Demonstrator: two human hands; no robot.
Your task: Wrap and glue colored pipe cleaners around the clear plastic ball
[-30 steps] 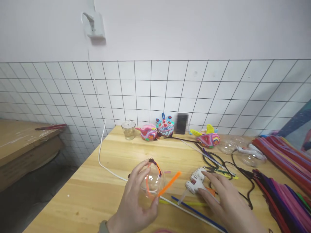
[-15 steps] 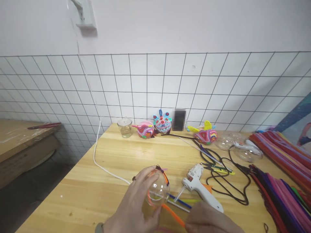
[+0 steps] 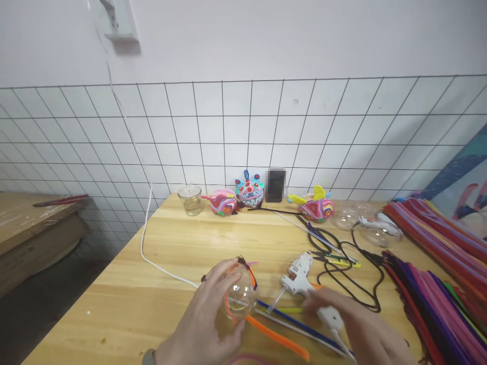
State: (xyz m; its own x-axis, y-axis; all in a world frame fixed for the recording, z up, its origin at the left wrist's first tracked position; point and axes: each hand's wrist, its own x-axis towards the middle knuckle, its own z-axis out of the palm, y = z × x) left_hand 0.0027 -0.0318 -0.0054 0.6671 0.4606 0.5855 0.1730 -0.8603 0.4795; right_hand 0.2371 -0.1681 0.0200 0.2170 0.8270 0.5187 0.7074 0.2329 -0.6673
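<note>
My left hand (image 3: 207,314) is closed around a clear plastic ball (image 3: 240,294), fingers over its far side and thumb below. Orange pipe cleaner (image 3: 277,337) runs around the ball, and a loose tail of it sticks out to the lower right. Dark trim shows at the ball's top. My right hand (image 3: 353,319), somewhat blurred, is wrapped over the handle of a white hot glue gun (image 3: 299,274), hiding the middle of it. The gun's nozzle points down-left toward the ball. Blue (image 3: 297,319) and white pipe cleaners lie on the table between the hands.
Finished-looking colourful ornaments (image 3: 250,192) and a lidded glass cup (image 3: 190,198) stand along the wall. Clear balls (image 3: 378,234), a tangled black cord (image 3: 346,291) and pipe cleaner bundles (image 3: 422,304) lie at the right. A white cable (image 3: 163,268) crosses the left side.
My right hand has let go of the orange pipe cleaner tail and moved right onto the glue gun's handle. My left hand still holds the ball. The view has shifted slightly.
</note>
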